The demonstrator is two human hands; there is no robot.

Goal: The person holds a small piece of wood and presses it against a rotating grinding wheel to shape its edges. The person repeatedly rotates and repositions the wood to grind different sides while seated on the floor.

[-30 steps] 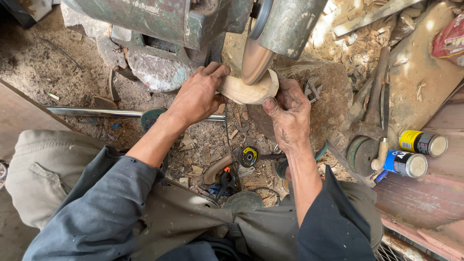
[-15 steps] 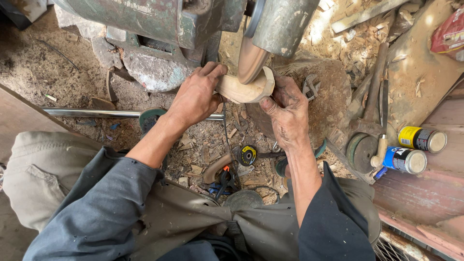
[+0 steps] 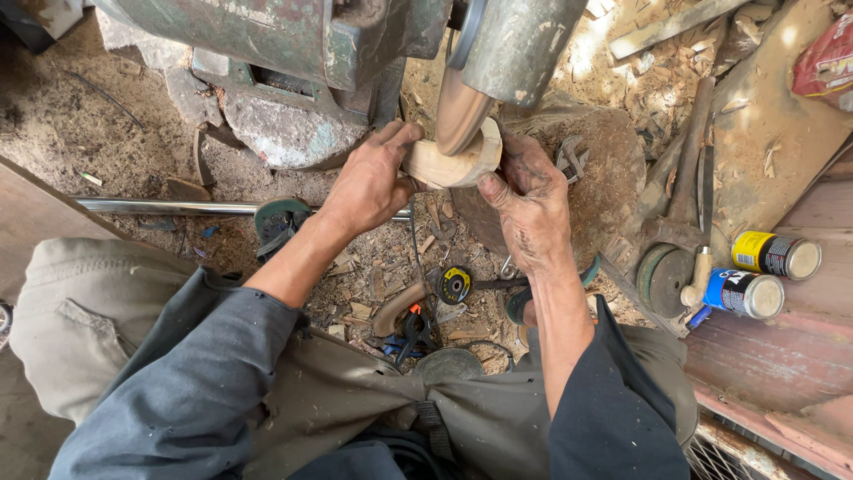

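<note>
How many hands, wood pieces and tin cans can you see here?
Hands: 2, left hand and right hand, both on the wood.
Round wood piece: 1.
Tin cans: 2, yellow can and blue can.
Total: 5.

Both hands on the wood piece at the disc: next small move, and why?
Probably a slight turn of the round wood piece against the sanding disc. The left hand and right hand grip it on opposite sides, and only its upper edge meets the disc.

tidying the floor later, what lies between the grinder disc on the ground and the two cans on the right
In the head view, between the grinder disc and cans: the right hand's forearm, wood chips, and stacked round discs.
</note>
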